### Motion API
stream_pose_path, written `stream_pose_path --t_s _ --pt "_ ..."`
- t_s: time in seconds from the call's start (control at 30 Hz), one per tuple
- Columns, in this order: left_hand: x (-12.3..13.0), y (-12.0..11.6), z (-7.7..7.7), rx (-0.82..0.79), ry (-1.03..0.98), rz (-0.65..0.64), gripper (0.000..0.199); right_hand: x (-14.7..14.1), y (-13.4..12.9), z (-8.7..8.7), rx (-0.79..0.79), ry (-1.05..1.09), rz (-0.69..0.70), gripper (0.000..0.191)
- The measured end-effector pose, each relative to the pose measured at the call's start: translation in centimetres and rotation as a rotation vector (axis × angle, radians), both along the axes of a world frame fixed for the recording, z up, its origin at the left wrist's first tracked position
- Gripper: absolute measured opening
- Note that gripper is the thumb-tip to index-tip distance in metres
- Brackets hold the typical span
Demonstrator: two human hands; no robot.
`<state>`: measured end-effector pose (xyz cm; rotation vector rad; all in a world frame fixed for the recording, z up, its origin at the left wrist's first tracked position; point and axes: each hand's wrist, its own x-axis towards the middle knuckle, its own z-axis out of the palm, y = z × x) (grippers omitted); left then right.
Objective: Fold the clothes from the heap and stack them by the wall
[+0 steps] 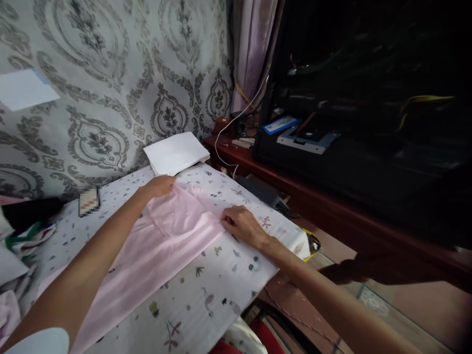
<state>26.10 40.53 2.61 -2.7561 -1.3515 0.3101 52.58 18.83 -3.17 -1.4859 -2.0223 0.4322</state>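
A pale pink cloth garment (162,246) lies spread over a white patterned sheet (206,295), with wrinkles near its far end. My left hand (159,187) is at the garment's far left corner, its fingers closed on the fabric edge. At the far right corner, my right hand (241,223) pinches the cloth, the fingers curled in. Between the two hands the fabric bunches into soft folds. The near end of the garment runs behind my left forearm, which hides part of it.
White paper sheets (179,150) lie at the back by the patterned wall. Clothes (29,241) are heaped at the left. On the right stands a dark red wooden cabinet (313,216) with a black glossy screen or panel (368,167). A white cable (221,130) hangs near the corner.
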Motion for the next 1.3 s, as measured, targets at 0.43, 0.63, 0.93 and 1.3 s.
stream_pose_path --t_s 0.43,0.63,0.93,1.3 --pt "-3.8 0.3 -0.7 -0.028 -0.182 0.196 0.018 -0.2 -0.2 -0.2 0.03 -0.01 -0.013 0.013" --pt "-5.2 0.8 -1.2 -0.088 -0.377 0.32 0.016 -0.2 -0.1 -0.4 0.053 -0.013 -0.001 0.014" --pt "-4.2 0.9 -3.6 -0.107 -0.631 0.532 0.03 -2.1 -0.8 1.4 0.363 -0.043 0.099 0.013" --pt "-4.4 -1.2 0.6 -0.156 -0.983 0.416 0.02 -12.0 -1.3 0.8 0.165 -0.259 0.417 0.03"
